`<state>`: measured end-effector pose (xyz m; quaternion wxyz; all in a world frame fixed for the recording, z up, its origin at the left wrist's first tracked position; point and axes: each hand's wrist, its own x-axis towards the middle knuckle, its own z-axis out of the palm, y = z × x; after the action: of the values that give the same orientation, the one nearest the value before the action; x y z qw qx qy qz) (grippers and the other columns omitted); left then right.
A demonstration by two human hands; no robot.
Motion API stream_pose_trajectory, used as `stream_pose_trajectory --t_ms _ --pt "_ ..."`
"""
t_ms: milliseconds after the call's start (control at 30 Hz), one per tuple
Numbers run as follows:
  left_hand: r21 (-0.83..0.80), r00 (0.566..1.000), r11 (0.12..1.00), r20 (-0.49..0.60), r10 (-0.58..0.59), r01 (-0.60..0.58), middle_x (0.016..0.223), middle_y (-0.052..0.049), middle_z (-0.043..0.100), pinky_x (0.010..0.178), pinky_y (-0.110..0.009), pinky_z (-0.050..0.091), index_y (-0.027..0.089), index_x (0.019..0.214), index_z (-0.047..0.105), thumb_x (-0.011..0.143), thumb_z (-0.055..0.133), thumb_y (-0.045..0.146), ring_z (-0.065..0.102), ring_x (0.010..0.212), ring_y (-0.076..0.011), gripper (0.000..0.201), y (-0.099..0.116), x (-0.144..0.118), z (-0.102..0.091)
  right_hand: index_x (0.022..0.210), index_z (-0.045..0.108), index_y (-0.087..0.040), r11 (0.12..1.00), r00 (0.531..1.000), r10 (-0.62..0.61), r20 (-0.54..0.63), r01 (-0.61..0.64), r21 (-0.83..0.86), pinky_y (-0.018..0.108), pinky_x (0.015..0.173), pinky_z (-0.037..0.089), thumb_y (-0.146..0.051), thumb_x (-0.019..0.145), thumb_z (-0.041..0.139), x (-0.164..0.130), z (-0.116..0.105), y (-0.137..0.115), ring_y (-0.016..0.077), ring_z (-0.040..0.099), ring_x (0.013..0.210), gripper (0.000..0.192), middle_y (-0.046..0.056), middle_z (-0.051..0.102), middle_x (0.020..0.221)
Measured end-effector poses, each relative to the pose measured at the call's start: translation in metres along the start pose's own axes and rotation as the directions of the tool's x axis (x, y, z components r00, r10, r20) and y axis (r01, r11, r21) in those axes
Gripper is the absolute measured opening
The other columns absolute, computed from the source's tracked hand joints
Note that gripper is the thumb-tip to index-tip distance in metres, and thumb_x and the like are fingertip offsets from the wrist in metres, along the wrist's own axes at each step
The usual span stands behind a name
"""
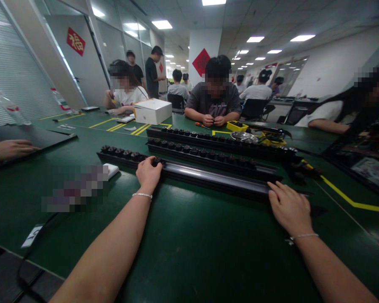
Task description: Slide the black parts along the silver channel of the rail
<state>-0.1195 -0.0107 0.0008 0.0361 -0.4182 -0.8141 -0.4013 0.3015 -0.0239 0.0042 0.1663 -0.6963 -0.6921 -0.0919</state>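
A long black rail point(208, 176) lies across the green table point(189, 244) in front of me, with a row of small black round parts point(123, 153) seated along its left portion. My left hand point(148, 172) rests on the rail at the end of that row, fingers curled over the last part. My right hand point(289, 208) lies flat on the rail's right end, pressing it to the table. Two more black rails point(208, 153) filled with the same parts lie just behind, parallel to the near one.
A white box point(152, 110) stands at the back. A person opposite point(214, 99) works beside a yellow tray point(236, 125) and a metal dish point(244, 136). Another person's hand point(9, 149) rests at far left. Yellow tape lines point(350, 201) mark the table on the right.
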Motion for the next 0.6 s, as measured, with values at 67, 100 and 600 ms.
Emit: stream_pose_trajectory --t_ms 67,100,600 --pt "0.009 1.000 1.000 0.004 0.002 -0.002 0.106 -0.005 0.067 0.094 -0.036 0.041 0.025 0.111 0.062 0.074 0.056 0.035 0.053 0.109 -0.0247 0.038 0.0005 0.0000 -0.0008 0.128 0.054 -0.019 1.000 1.000 -0.001 0.002 0.001 0.002 0.056 0.103 0.029 -0.044 0.091 0.019 -0.0001 -0.0004 0.0000 0.0283 0.041 0.126 0.057 0.010 0.052 0.133" --pt "0.014 1.000 1.000 0.004 0.004 -0.004 0.106 -0.005 0.067 0.093 -0.036 0.041 0.025 0.110 0.062 0.074 0.056 0.036 0.054 0.109 -0.0246 0.038 0.0009 -0.0002 -0.0013 0.128 0.054 -0.019 1.000 1.000 -0.001 0.000 0.001 0.003 0.056 0.103 0.029 -0.044 0.091 0.019 -0.0003 -0.0005 0.0000 0.0283 0.041 0.126 0.057 0.010 0.052 0.133" --pt "0.033 0.999 0.999 0.026 0.020 -0.020 0.104 -0.004 0.069 0.091 -0.034 0.041 0.025 0.108 0.065 0.073 0.057 0.037 0.057 0.105 -0.0232 0.037 0.0060 -0.0021 -0.0042 0.126 0.056 -0.018 1.000 1.000 -0.026 -0.014 0.026 0.001 0.055 0.101 0.032 -0.041 0.090 0.021 0.0005 0.0001 0.0019 0.0295 0.043 0.124 0.055 0.012 0.053 0.132"
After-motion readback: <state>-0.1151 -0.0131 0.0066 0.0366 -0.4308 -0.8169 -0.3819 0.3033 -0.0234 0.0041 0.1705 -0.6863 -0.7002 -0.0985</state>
